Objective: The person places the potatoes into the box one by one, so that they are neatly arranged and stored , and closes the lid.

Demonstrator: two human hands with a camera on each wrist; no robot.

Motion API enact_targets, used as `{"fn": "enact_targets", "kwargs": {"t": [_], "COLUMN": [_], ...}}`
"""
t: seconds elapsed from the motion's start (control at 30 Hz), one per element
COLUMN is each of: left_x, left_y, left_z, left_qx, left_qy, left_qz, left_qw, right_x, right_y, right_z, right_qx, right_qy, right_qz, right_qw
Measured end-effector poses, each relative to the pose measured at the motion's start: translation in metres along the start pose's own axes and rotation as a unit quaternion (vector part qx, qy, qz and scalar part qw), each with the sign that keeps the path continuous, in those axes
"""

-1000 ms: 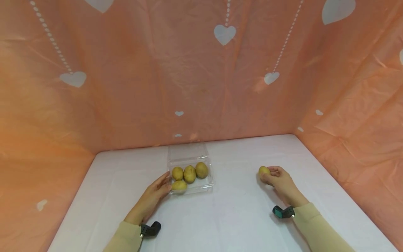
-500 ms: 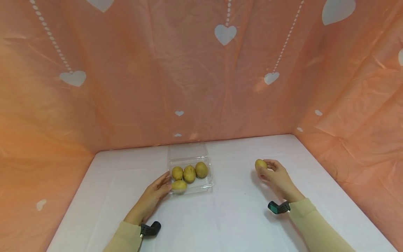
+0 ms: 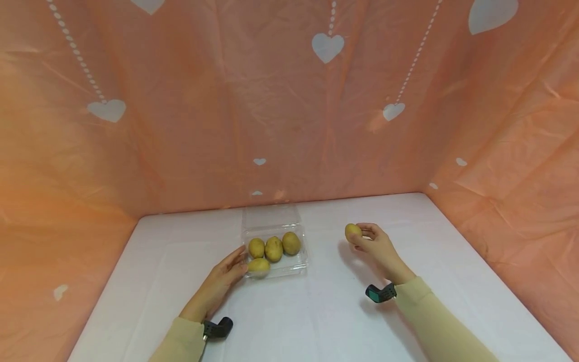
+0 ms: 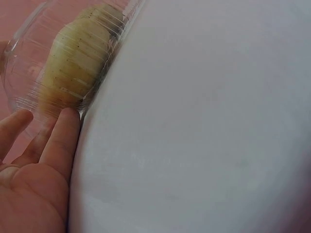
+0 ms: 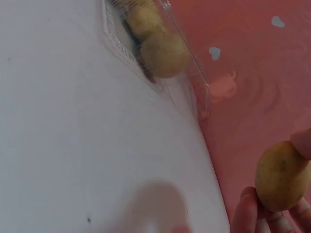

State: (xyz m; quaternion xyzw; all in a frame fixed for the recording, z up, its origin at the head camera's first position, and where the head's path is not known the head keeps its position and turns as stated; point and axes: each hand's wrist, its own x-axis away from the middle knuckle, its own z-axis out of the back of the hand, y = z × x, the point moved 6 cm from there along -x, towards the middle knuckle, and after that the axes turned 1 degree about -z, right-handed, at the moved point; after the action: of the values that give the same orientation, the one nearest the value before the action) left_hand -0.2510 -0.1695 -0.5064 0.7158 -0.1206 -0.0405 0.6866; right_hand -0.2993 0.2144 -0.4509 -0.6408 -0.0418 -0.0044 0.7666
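Observation:
A clear plastic clamshell box (image 3: pixel 296 269) sits on the table with its lid folded back, and several potatoes (image 3: pixel 273 249) lie in its base. My left hand (image 3: pixel 216 287) rests against the box's left side. In the left wrist view its fingertips (image 4: pixel 68 119) touch the ribbed wall, with a potato (image 4: pixel 77 58) showing through the plastic. Right of the box, my right hand (image 3: pixel 379 250) pinches a potato (image 3: pixel 352 233) between thumb and fingers. That potato (image 5: pixel 282 175) is held above the table, as its shadow lies apart from it.
A white cloth covers the table (image 3: pixel 312 322). Orange curtains (image 3: pixel 289 125) with white hearts rise behind it and on both sides. The raised clear lid (image 3: pixel 270 217) reaches nearly to the table's back edge. A black wrist device (image 3: pixel 381 293) hangs beneath the right wrist.
My right hand has lifted its potato off the table and carried it left, closer to the box. The left hand and the box have stayed nearly still.

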Motion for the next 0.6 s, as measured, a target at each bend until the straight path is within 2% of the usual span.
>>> {"fn": "enact_targets", "kwargs": {"t": [0.33, 0.6], "left_x": [0.000, 0.000], "left_y": [0.001, 0.001], "left_z": [-0.001, -0.002], "left_qx": [-0.005, -0.003], "left_qy": [0.004, -0.002], "left_qz": [0.006, 0.004], "left_qw": [1.0000, 1.0000], "right_x": [-0.006, -0.008], "right_y": [-0.005, -0.012], "right_z": [-0.030, -0.058], "right_qx": [0.015, 0.045], "right_qy": [-0.006, -0.001], "right_qz": [0.012, 0.043], "right_qw": [0.9998, 0.9980]}}
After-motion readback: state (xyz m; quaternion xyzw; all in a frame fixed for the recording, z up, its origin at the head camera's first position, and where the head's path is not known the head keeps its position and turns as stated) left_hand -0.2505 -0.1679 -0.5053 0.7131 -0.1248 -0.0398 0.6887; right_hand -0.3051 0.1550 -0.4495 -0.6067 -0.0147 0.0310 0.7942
